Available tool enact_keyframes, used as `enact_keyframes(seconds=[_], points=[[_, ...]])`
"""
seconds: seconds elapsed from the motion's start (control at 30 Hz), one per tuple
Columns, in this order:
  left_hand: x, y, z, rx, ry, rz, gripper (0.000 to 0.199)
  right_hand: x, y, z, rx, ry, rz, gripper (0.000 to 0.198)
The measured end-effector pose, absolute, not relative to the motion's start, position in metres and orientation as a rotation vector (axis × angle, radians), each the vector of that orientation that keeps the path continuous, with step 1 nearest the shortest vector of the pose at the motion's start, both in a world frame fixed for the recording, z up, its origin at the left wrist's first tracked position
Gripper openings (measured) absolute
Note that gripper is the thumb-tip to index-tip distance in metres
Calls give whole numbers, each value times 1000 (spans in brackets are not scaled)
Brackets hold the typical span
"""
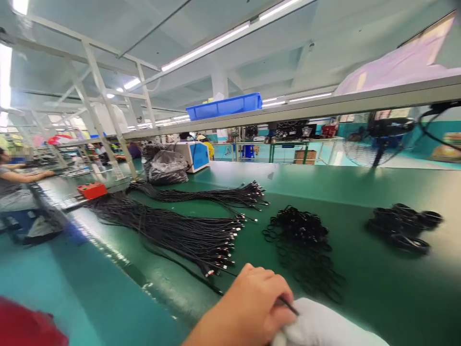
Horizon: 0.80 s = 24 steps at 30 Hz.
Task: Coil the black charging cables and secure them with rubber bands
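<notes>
My left hand (257, 300), bare, is closed around a black cable (288, 306) near the table's front edge. A short length of the cable sticks out past the thumb and runs to my right hand (320, 324), which wears a white glove. The right fingers are mostly hidden and blurred but close on the cable. Beyond the left hand lies a wide bundle of black cables (180, 233) with small pale-tipped connectors. A narrower cable bundle (209, 195) lies behind it. Ahead of the right hand is a loose heap of thin black loops (302, 228).
Coiled black cables (403, 226) lie on the green tabletop (360, 187) to the right. At the back stand a plastic-wrapped bundle (167, 164) and a blue-and-white machine (199, 156). A red box (92, 190) is at left. Overhead, a shelf carries a blue bin (226, 107). A person sits far left.
</notes>
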<state>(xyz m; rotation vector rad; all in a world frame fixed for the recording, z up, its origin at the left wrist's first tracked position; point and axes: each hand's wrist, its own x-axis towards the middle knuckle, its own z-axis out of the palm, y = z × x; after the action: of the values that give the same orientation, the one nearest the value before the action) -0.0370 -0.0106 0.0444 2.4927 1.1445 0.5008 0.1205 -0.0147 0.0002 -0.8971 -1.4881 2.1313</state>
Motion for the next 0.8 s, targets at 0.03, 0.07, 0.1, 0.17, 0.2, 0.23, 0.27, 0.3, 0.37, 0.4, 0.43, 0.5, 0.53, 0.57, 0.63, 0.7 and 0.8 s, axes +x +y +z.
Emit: enact_keyframes(seconds=[0.03,0.07,0.1,0.17,0.2,0.23,0.27,0.3,0.37,0.4,0.43,0.5,0.53,0.57,0.63,0.7,0.8], points=[[-33,-8,50,2489,1162,465,2,123,-13,-4,-885,-1444,2164,29],[-31,-4,56,2480,1170,434,7,125,-12,-8,-858,-1380,2201,34],[-28,0,61,2464,1158,415,12,127,-11,-12,-750,-1254,2287,37],[-24,9,69,2393,1081,408,19,129,-9,-18,-547,-1057,2477,42],[-22,14,71,2348,1027,410,21,130,-8,-20,-470,-970,2527,44],[-21,18,73,2304,972,412,21,131,-8,-21,-410,-909,2561,45],[-20,22,74,2265,919,414,22,132,-8,-21,-367,-862,2571,43],[-20,26,75,2232,873,413,22,133,-8,-21,-339,-832,2571,41],[-20,30,75,2184,811,407,22,133,-8,-23,-314,-817,2581,34],[-20,31,74,2171,798,402,22,132,-8,-26,-314,-826,2581,32],[-19,32,73,2165,795,400,22,130,-7,-30,-315,-840,2585,31],[-16,32,71,2164,805,400,20,124,-6,-41,-311,-852,2589,32],[-14,31,69,2172,824,412,19,121,-5,-46,-309,-840,2568,33],[-12,30,66,2188,849,427,19,120,-4,-49,-309,-821,2528,35],[-11,29,55,2271,927,470,22,124,-3,-47,-275,-810,2420,41],[-20,31,40,2435,1064,520,28,137,0,-30,-195,-864,2346,48],[-49,38,10,2746,1347,650,31,172,9,7,-73,-870,2182,46]])
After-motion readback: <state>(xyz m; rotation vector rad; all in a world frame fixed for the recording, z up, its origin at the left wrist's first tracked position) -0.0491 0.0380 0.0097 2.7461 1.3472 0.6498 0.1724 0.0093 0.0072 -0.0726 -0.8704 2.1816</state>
